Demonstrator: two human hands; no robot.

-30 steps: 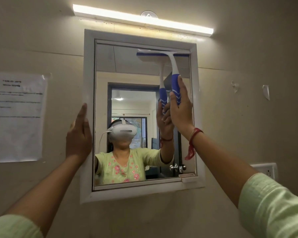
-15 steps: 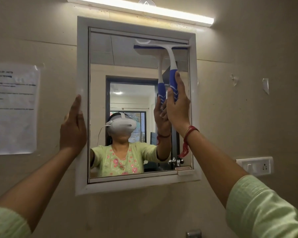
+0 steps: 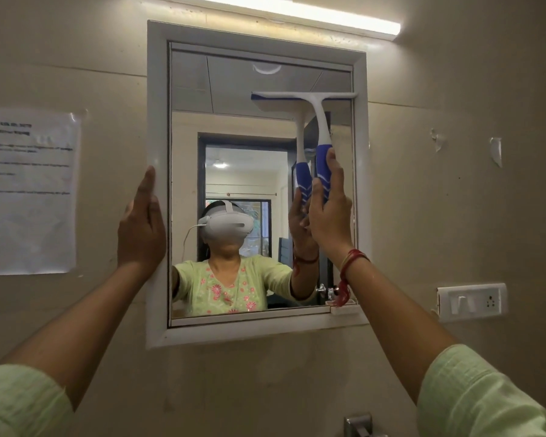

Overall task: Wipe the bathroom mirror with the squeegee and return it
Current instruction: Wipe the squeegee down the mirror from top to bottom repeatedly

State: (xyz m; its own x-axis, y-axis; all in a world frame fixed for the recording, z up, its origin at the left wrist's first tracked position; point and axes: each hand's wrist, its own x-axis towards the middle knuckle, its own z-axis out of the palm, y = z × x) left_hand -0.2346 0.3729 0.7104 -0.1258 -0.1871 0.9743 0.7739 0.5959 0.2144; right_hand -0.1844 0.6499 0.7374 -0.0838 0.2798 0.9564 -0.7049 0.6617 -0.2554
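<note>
A white-framed bathroom mirror point(image 3: 158, 127) hangs on the beige wall. My right hand point(image 3: 330, 216) grips the blue handle of a white and blue squeegee point(image 3: 320, 121). Its blade lies flat against the glass in the upper right part of the mirror, a little below the top edge. My left hand point(image 3: 141, 225) rests flat on the mirror's left frame edge, fingers together and pointing up, holding nothing. The glass reflects the squeegee, both arms and a person in a green top.
A tube light point(image 3: 297, 11) runs above the mirror. A printed paper sheet point(image 3: 29, 190) is taped to the wall at left. A white switch and socket plate point(image 3: 472, 301) sits at right. A metal fitting point(image 3: 358, 425) shows at the bottom edge.
The squeegee blade has slid down from the mirror's top edge along the right side. The view has shifted, so the mirror sits lower and nearer. My left hand stays on the frame.
</note>
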